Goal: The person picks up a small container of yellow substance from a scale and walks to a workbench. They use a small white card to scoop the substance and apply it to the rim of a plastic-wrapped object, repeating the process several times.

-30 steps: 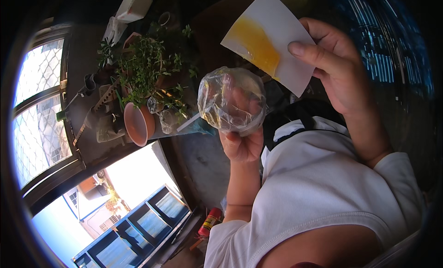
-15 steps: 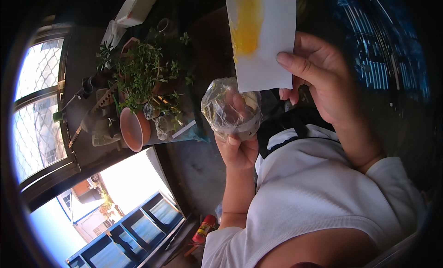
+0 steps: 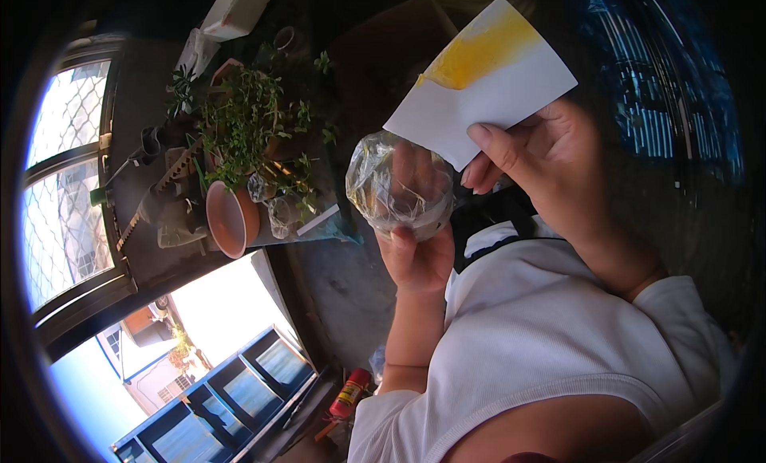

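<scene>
My left hand [image 3: 415, 252] is raised in front of my chest and grips a crumpled clear plastic bag [image 3: 396, 184] with something yellowish inside. My fingers show through the plastic. My right hand [image 3: 542, 164] pinches the lower edge of a white card [image 3: 495, 88] between thumb and fingers. The card has a yellow-orange patch [image 3: 479, 48] on its upper part and tilts up to the right. Its lower corner sits just above and beside the bag. My white shirt [image 3: 542, 359] fills the lower right.
A ledge at the left carries leafy green potted plants [image 3: 251, 124], a terracotta pot [image 3: 231, 220] on its side and small tools. Meshed window panes [image 3: 56, 184] lie beyond. A red can [image 3: 349, 393] lies on the floor. Blue netting [image 3: 662, 88] hangs at the right.
My right hand has turned the card from nearly upright to slanting up to the right and shifted it rightward. The bag in my left hand has stayed roughly in place.
</scene>
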The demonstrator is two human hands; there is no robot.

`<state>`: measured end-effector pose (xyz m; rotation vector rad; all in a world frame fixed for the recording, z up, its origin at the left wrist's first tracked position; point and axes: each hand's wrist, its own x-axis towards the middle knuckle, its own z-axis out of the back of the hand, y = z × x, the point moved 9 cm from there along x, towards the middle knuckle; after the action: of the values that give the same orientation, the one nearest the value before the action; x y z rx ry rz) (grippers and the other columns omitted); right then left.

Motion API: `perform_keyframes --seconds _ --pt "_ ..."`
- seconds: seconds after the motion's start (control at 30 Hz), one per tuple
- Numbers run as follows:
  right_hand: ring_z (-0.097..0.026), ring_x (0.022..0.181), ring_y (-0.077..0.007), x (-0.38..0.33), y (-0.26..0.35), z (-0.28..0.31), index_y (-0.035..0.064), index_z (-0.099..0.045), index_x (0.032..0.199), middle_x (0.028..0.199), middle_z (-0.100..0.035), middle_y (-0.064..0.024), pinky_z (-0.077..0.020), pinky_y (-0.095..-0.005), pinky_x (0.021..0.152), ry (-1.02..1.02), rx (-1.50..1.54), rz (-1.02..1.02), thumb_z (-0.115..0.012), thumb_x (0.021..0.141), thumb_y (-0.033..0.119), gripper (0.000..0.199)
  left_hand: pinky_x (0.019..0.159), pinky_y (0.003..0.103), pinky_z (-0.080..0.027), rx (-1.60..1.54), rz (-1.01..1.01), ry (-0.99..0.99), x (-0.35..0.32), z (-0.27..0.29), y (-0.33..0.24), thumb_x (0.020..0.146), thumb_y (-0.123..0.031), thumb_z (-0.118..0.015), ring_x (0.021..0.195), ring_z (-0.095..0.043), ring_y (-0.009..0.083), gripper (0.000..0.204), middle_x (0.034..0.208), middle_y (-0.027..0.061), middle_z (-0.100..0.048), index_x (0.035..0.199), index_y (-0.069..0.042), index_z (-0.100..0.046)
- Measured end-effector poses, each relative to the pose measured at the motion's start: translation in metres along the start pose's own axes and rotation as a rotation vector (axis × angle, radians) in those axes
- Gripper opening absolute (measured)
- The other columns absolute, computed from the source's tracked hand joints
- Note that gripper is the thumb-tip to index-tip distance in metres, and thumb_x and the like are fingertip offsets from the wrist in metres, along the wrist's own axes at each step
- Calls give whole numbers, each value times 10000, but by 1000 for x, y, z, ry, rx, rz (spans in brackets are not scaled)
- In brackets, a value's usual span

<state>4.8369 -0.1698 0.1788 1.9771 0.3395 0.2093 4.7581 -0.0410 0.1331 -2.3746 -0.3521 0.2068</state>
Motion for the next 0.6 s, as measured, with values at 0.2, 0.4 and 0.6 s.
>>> perform_keyframes --seconds 0.2,0.4,0.6 --pt "-622 633 -90 -7 -1 -6 -54 -583 967 792 -648 -78 -503 -216 549 -69 -140 25 -615 821 -1 158 1105 395 -220 53 -37 -55 -3 0 -2 758 -368 -724 1335 -278 274 932 1448 151 -285 1398 55 -195" --pt "-601 611 -74 -8 -3 -11 -56 -586 966 783 -650 -72 -488 -210 534 -80 -72 1 -624 809 -8 169 1003 389 -340 121 -134 107 -4 -9 -2 858 -320 -621 1189 -402 247 761 1396 113 -341 1426 -47 -194" --pt "-517 511 -51 -4 -1 -17 -53 -558 992 742 -610 -59 -359 -175 412 -8 -46 24 -637 815 -2 201 899 360 -400 202 -193 45 -14 4 6 822 -261 -667 943 -496 211 645 1205 129 -473 1311 -17 -325"
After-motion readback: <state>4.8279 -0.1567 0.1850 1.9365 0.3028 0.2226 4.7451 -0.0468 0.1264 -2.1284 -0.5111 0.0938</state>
